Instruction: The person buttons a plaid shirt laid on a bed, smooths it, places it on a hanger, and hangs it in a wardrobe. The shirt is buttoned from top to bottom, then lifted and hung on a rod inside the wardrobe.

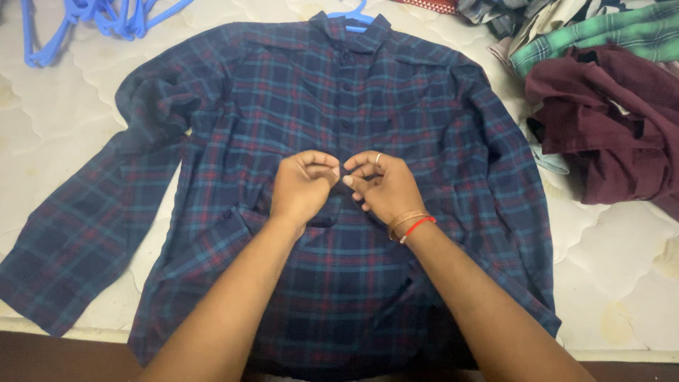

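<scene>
Your left hand [303,185] and right hand [382,185] meet at the centre of the frame, both pinched on the front placket of the plaid shirt [424,134], which lies face up and spread flat on the mattress [622,269], collar toward the top edge and hem toward you. Each grip is clenched on cloth: the left thumb and forefinger hold one edge of the placket, the right hold the other, and the fingertips almost touch over what looks like a button, though the button itself is hidden under your fingers. To work this button well, keep the two edges level so the plaid lines match across the gap, hold the hole open with one hand and tilt the button edge-on with the other, and push it through rather than pulling the cloth. The buttons above, toward the collar, already sit closed in a straight row, so use that line as your guide. The blue hanger [353,15] sits inside the collar at the top centre; avoid tugging the shirt downward against it. More blue hangers [106,18] lie at the upper left, and a heap of clothes [601,106] at the upper right, both well apart from your hands.
</scene>
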